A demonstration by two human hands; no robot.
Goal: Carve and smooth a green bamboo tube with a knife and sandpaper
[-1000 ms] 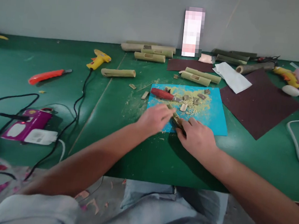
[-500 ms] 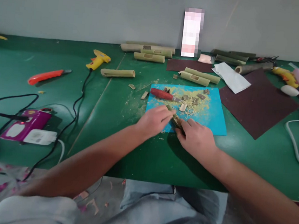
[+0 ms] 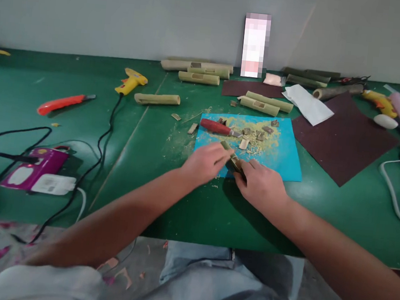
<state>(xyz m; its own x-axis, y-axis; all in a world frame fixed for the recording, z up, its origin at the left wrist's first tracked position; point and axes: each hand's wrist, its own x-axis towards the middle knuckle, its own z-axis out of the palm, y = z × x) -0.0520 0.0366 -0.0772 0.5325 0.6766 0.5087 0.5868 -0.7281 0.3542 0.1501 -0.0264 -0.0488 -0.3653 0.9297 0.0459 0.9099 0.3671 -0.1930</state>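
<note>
A short bamboo tube (image 3: pixel 233 160) lies slantwise between my hands at the near edge of a blue sheet (image 3: pixel 287 163). Its far part is gripped by my left hand (image 3: pixel 206 161), fingers pressed together near the middle. Around the near end my right hand (image 3: pixel 263 182) is closed, its thumb along the tube's side. Whether the left fingers also pinch something small cannot be made out. Just beyond the hands, a red-handled carving knife (image 3: pixel 219 127) rests on the sheet among bamboo chips (image 3: pixel 244 144) and pale shavings.
Several cut bamboo tubes (image 3: pixel 199 78) line the back. At left lie a yellow glue gun (image 3: pixel 132 82), an orange utility knife (image 3: pixel 63 104) and a purple power strip (image 3: pixel 39 167) with cords. Dark brown sheets (image 3: pixel 341 154), a white paper (image 3: pixel 308 105) and a propped phone (image 3: pixel 254 44) are behind and right.
Both hands keep their grip on the bamboo tube with hardly any movement. The whole view has shifted very slightly.
</note>
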